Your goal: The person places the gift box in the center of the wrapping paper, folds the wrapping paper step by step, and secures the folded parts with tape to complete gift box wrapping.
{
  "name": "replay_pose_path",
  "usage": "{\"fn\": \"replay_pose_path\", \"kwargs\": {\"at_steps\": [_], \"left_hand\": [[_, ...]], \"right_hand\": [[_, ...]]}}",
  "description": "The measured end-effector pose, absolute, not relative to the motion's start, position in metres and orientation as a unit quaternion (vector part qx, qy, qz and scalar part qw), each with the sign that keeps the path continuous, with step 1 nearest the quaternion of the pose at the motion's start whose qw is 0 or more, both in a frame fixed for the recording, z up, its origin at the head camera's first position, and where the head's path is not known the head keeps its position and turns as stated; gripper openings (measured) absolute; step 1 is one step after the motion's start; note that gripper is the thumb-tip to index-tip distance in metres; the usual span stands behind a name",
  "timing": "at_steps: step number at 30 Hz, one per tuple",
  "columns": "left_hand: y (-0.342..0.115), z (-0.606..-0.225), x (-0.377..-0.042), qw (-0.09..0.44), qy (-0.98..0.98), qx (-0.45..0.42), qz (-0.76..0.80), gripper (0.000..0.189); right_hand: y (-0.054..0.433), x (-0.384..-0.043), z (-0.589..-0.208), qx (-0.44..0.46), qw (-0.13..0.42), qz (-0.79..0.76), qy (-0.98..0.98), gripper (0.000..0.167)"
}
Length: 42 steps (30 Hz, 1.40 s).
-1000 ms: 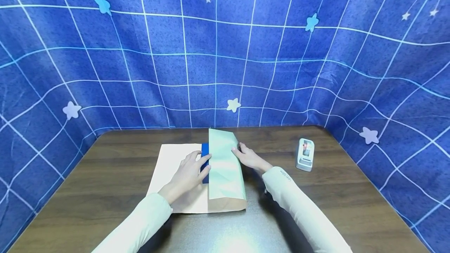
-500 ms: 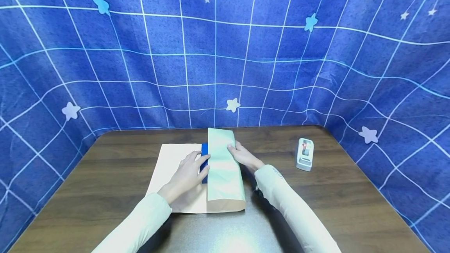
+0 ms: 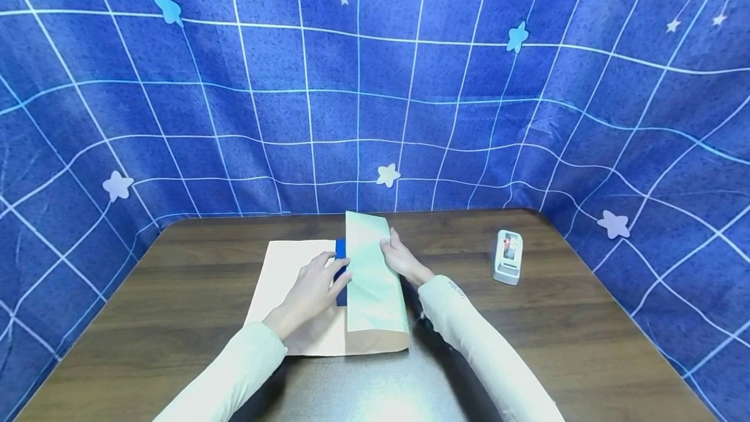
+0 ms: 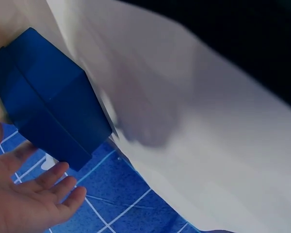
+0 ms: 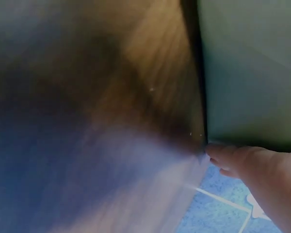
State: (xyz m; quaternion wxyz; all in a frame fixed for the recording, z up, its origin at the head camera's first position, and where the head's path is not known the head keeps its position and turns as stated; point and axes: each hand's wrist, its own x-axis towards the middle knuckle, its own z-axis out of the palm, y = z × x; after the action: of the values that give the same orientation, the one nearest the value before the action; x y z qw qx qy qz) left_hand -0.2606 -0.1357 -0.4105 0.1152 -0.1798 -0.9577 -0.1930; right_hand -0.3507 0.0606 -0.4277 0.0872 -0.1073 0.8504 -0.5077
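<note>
A sheet of wrapping paper [image 3: 372, 298], pale green outside and cream inside, is folded from the right over a dark blue box [image 4: 51, 94]. In the head view only a strip of the box shows at the flap's left edge; the rest is hidden. My left hand [image 3: 313, 285] reaches over the cream side, its spread fingers at the box and the flap's edge. The left wrist view has those fingers loosely bent beside the box. Along the flap's upper right side lies my right hand [image 3: 404, 260], fingers extended against the folded paper.
A small white tape dispenser-like object [image 3: 508, 257] with a picture on top stands on the right of the brown wooden table [image 3: 176, 292]. Behind the table's far edge hangs a blue curtain [image 3: 263, 116] with white grid lines and stars.
My right hand has slid slightly left and its fingers have straightened upward along the fold. The flap's top edge has risen and shifted left a little. My left hand has barely moved.
</note>
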Motion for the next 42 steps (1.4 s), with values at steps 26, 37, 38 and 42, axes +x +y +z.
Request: {"fn": "replay_pose_path", "kwargs": {"at_steps": [26,37,38,42], "left_hand": [[-0.138,-0.408,-0.258,0.119,-0.959,-0.185,-0.178,0.044],[-0.136,-0.409,-0.258,0.109,-0.960,-0.181,-0.183,0.044],[-0.136,-0.409,-0.258,0.108,-0.960,-0.181,-0.182,0.044],[-0.136,-0.408,-0.258,0.104,-0.961,-0.180,-0.182,0.044]], "right_hand": [[0.075,-0.269,-0.429,-0.135,0.124,-0.509,0.841,0.069],[0.080,-0.246,-0.428,-0.175,0.125,-0.486,0.847,0.069],[0.081,-0.245,-0.427,-0.180,0.125,-0.488,0.845,0.068],[0.083,-0.247,-0.427,-0.189,0.117,-0.496,0.839,0.067]]}}
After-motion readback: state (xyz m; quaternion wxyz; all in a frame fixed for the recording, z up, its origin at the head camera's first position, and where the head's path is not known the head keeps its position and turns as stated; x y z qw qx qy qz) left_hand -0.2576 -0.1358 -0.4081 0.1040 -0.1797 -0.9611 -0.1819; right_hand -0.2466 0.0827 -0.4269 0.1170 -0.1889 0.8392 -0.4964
